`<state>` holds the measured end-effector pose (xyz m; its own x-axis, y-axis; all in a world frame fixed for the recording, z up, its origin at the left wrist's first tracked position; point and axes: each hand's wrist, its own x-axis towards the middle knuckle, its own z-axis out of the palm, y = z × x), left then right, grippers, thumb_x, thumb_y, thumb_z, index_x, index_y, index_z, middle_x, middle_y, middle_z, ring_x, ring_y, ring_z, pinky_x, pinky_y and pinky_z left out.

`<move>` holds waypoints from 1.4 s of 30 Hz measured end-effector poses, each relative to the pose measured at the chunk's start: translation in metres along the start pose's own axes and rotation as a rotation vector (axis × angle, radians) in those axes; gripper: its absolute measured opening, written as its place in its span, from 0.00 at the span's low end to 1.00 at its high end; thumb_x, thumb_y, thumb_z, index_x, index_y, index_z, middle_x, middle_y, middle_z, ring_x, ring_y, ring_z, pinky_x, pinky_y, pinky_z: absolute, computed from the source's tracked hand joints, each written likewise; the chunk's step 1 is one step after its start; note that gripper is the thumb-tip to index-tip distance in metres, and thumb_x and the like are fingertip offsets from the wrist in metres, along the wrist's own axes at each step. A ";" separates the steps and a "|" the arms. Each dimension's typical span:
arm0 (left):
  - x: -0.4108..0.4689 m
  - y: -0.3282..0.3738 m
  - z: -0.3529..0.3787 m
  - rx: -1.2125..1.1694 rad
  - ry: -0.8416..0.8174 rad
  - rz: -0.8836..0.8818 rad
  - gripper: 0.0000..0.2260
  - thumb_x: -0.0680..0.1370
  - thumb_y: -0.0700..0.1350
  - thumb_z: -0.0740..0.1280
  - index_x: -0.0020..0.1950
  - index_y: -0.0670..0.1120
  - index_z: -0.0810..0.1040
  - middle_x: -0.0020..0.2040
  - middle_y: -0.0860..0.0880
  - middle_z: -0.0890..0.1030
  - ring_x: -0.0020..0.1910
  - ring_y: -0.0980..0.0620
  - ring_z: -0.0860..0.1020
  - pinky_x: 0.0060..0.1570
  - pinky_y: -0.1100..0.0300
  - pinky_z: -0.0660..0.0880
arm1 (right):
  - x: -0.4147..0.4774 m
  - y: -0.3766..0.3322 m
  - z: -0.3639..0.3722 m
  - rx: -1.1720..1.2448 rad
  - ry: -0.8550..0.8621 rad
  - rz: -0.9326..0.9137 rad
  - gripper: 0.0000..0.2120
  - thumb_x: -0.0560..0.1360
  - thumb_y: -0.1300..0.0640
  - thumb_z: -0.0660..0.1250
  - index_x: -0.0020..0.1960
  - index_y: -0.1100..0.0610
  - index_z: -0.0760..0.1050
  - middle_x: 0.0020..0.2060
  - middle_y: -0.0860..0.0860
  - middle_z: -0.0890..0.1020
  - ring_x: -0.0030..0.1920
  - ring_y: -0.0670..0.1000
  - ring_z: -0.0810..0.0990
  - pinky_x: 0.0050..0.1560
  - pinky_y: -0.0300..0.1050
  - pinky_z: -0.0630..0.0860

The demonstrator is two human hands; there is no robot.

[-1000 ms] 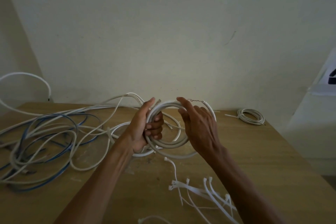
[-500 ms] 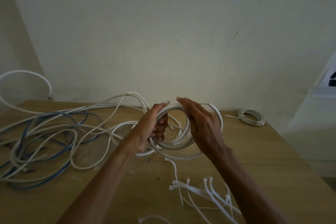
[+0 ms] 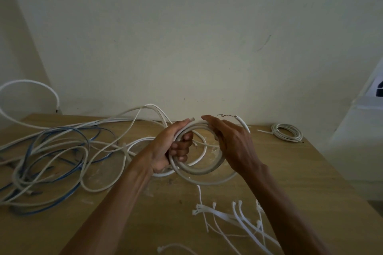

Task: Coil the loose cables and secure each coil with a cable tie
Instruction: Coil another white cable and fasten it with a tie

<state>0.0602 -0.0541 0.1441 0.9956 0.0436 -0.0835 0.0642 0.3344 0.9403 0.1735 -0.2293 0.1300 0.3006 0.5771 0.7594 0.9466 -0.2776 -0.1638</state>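
Head view, left hand [image 3: 163, 149] fingers curled round white cable coil [image 3: 199, 172], right hand [image 3: 234, 143] fingers straight against it

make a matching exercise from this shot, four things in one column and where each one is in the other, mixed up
Things:
1. large white coil
2. small white coil
3. loose cable ties
4. blue and white cable tangle

Places:
A. left part of the table
B. gripped in the left hand
C. far right corner of the table
D. near edge of the table, right of centre

Pairs: 1-B, 2-C, 3-D, 4-A
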 end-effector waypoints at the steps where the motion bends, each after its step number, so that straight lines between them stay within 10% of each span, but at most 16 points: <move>1: 0.000 0.001 -0.001 0.010 0.015 0.010 0.19 0.78 0.58 0.62 0.33 0.48 0.68 0.22 0.54 0.59 0.19 0.57 0.57 0.23 0.62 0.60 | 0.000 -0.001 -0.001 0.016 -0.008 -0.015 0.16 0.84 0.55 0.58 0.69 0.55 0.76 0.46 0.51 0.82 0.41 0.49 0.78 0.39 0.47 0.77; 6: -0.006 0.005 -0.001 0.080 0.005 -0.060 0.18 0.79 0.56 0.60 0.34 0.48 0.68 0.24 0.53 0.59 0.21 0.56 0.57 0.26 0.60 0.59 | 0.003 -0.011 -0.002 0.071 -0.084 -0.107 0.18 0.83 0.61 0.62 0.71 0.52 0.74 0.70 0.55 0.76 0.66 0.55 0.78 0.64 0.48 0.76; 22: -0.001 -0.002 0.009 0.166 0.356 0.033 0.24 0.80 0.61 0.64 0.30 0.50 0.65 0.26 0.52 0.60 0.21 0.54 0.57 0.23 0.63 0.59 | 0.002 -0.012 0.016 0.094 0.019 0.075 0.16 0.85 0.48 0.54 0.61 0.55 0.75 0.37 0.47 0.78 0.35 0.47 0.74 0.34 0.50 0.73; 31: 0.002 -0.002 0.010 0.133 0.519 0.079 0.27 0.80 0.63 0.62 0.26 0.52 0.61 0.24 0.52 0.58 0.21 0.54 0.55 0.25 0.63 0.53 | 0.009 -0.017 -0.004 0.215 -0.117 0.223 0.27 0.80 0.38 0.55 0.72 0.51 0.71 0.48 0.47 0.86 0.43 0.44 0.84 0.42 0.36 0.79; 37: -0.003 0.010 0.004 0.059 0.609 0.234 0.27 0.82 0.60 0.62 0.26 0.51 0.61 0.23 0.53 0.59 0.20 0.54 0.55 0.21 0.65 0.56 | 0.017 -0.021 -0.034 0.698 0.294 0.521 0.12 0.84 0.51 0.60 0.58 0.55 0.79 0.29 0.55 0.82 0.24 0.53 0.80 0.24 0.45 0.76; 42: -0.001 0.008 0.002 -0.067 0.676 0.308 0.26 0.82 0.59 0.62 0.27 0.51 0.60 0.22 0.53 0.57 0.19 0.54 0.55 0.22 0.65 0.54 | 0.015 -0.011 -0.037 0.346 0.310 0.549 0.17 0.81 0.45 0.64 0.63 0.54 0.71 0.25 0.55 0.79 0.23 0.53 0.75 0.25 0.48 0.71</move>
<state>0.0603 -0.0535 0.1529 0.7068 0.7069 -0.0244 -0.2367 0.2689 0.9336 0.1630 -0.2461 0.1669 0.7453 0.1650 0.6460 0.6667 -0.1757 -0.7244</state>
